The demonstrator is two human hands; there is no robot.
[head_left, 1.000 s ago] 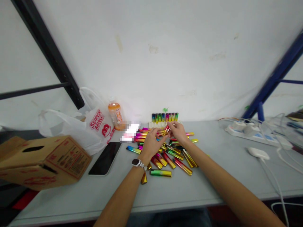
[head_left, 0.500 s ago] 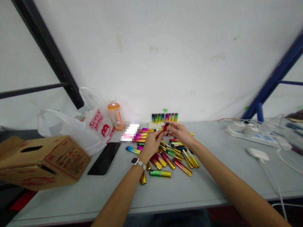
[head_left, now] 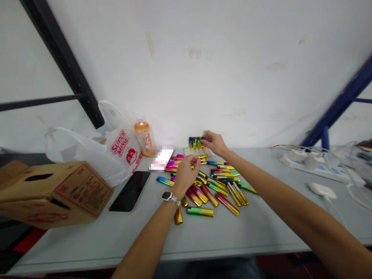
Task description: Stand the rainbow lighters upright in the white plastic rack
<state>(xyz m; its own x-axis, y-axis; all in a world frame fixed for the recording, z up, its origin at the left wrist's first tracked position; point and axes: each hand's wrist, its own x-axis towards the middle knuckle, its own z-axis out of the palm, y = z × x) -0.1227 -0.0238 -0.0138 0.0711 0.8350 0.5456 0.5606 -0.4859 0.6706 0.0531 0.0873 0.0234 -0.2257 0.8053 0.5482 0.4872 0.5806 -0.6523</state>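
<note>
My right hand (head_left: pixel 214 142) is at the back of the table, its fingertips pinching the dark top of a lighter at the right end of the visible upright row. Several metallic lighters (head_left: pixel 194 142) stand upright there in a pale, gridded tray (head_left: pixel 190 151); my hand hides the rest of the row. Over the left part of a loose pile of shiny lighters (head_left: pixel 213 182) hovers my left hand (head_left: pixel 187 173), fingers loosely curled, with a gap at the thumb and nothing visible in it. A green and gold lighter (head_left: pixel 200 212) lies in front of the pile.
Left of the pile lie a dark-screened phone (head_left: pixel 130 192) and a lit phone (head_left: pixel 162 159). Behind them stand an orange drink bottle (head_left: pixel 143 135) and a white plastic bag (head_left: pixel 120 155). A cardboard box (head_left: pixel 55 193) is far left. A power strip (head_left: pixel 322 166) and white charger (head_left: pixel 322 190) are right.
My right hand has moved away from the left, backward to the upright row, taking the red lighter both hands were at. The left hand stays over the pile. The view has shifted slightly.
</note>
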